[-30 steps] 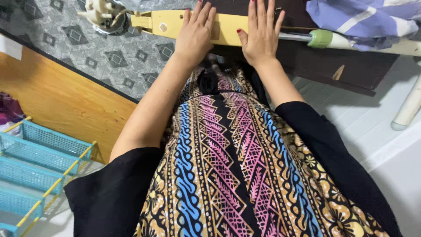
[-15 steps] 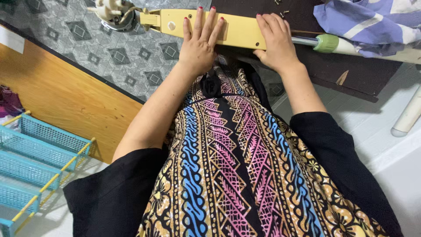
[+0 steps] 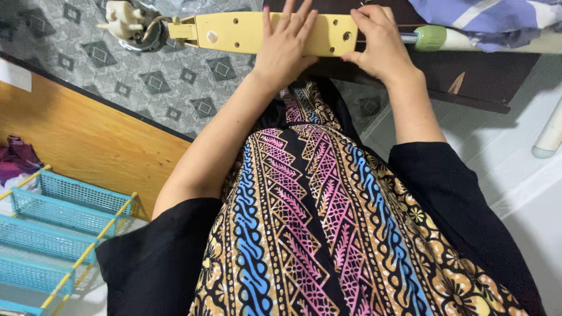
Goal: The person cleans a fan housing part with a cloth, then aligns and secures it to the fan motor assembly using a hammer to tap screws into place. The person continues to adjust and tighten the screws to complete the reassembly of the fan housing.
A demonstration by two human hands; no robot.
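While the left hand (image 3: 287, 50) lies flat, fingers spread, pinning the yellow casing (image 3: 246, 32) at upper centre, the right hand (image 3: 380, 44) curls its fingers around the casing's end (apparently steadying it).

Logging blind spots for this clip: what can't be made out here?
Head view:
- Yellow casing: middle hidden under left hand.
- Right hand: its grip underneath hidden by its own back.
- Striped cloth: cut by top edge.
- Blue rack: cut by left edge.

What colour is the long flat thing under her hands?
Pale yellow, seen in the head view.
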